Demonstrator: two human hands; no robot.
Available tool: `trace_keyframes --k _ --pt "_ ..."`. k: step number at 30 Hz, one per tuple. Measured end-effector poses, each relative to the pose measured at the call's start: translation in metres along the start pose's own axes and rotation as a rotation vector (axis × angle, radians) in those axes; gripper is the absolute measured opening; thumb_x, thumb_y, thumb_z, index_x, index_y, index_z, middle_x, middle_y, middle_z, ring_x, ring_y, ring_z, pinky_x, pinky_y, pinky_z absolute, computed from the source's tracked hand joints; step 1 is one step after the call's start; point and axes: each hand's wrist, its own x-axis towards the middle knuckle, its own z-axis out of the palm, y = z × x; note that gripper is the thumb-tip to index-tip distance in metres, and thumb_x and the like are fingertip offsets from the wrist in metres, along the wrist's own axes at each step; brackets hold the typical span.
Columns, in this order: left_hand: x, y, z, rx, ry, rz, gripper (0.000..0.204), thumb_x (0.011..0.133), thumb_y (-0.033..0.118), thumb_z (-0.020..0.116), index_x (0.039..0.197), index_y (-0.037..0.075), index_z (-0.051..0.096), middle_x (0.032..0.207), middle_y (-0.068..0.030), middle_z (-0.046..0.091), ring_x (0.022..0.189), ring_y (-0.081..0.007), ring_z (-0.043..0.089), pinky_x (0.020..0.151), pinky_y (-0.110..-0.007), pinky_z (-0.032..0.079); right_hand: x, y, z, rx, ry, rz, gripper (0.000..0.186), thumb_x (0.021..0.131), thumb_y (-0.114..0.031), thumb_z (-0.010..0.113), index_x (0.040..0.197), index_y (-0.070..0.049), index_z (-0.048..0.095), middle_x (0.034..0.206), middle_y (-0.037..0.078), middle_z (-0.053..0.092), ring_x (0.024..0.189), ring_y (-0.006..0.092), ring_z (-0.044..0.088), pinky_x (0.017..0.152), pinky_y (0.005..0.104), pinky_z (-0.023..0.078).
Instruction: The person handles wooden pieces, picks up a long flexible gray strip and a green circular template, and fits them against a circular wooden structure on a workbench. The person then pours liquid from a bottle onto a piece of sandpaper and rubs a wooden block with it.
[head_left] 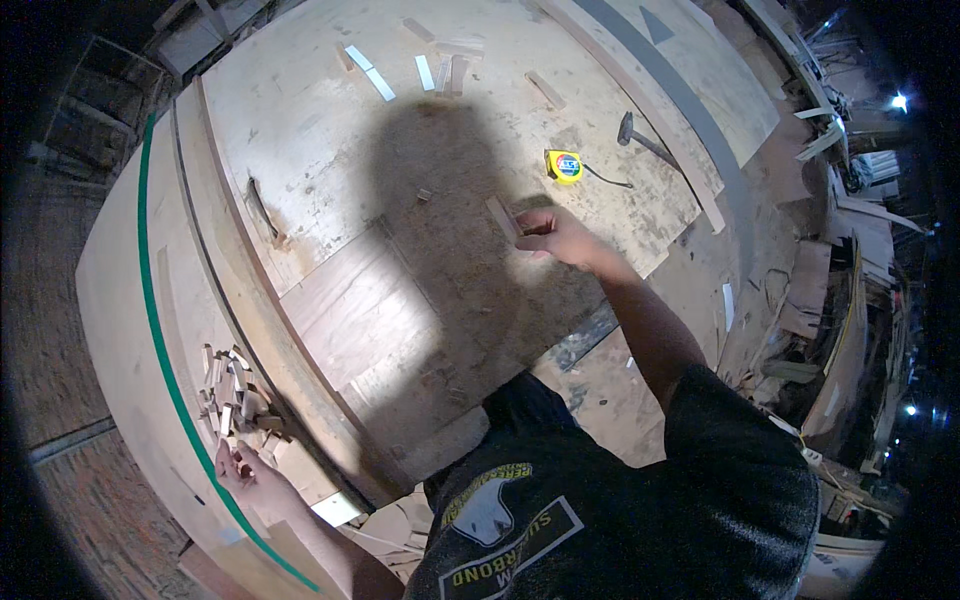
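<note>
My right hand [556, 238] is over the worktable, its thumb and fingers pinching a short wooden strip [503, 219]. To the left, my left hand [245, 472] is at the near edge of a pile of small wooden blocks [226, 385]. Its fingers are curled together, and whatever is between them is too small to make out. The pile lies on a pale board with a green stripe [162, 300]. A yellow tape measure [565, 167] lies just beyond my right hand. Farther to the right is a hammer [645, 140] with a dark head.
Several wooden strips [545, 90] and white pieces [370, 72] lie on the far part of the worktable [300, 130]. A raised wooden edge [270, 300] runs between the table and the striped board. Wood scraps [810, 280] are heaped at the right.
</note>
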Motion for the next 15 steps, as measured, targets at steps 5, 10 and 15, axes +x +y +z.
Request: trace_keyframes --k 5,10,15 --pt "-0.027 0.017 0.018 -0.047 -0.107 -0.015 0.028 0.095 0.009 0.068 0.121 0.000 0.068 0.115 -0.0090 0.057 0.093 -0.0165 0.058 0.076 -0.029 0.048 -0.026 -0.032 0.024 1.050 -0.188 0.061 0.039 0.096 -0.007 0.062 0.129 0.013 0.056 0.121 0.022 0.065 0.103 0.0262 0.070 0.091 0.0342 0.059" --pt "-0.044 0.029 0.039 -0.121 -0.269 0.194 0.022 0.095 0.009 0.068 0.113 -0.002 0.070 0.110 -0.0119 0.063 0.093 -0.0198 0.059 0.078 -0.032 0.048 -0.039 -0.028 0.066 0.661 -0.154 -0.237 0.038 0.096 -0.003 0.059 0.132 0.006 0.056 0.124 0.019 0.064 0.114 0.0280 0.065 0.092 0.0368 0.059" --pt "-0.064 0.055 0.049 -0.209 -0.714 0.051 0.030 0.092 0.007 0.071 0.121 0.001 0.069 0.109 -0.0114 0.067 0.093 -0.0196 0.065 0.084 -0.032 0.052 -0.072 -0.118 0.115 0.720 -0.336 0.021 0.045 0.091 -0.014 0.069 0.131 0.002 0.057 0.122 0.015 0.066 0.116 0.0256 0.063 0.101 0.0417 0.052"
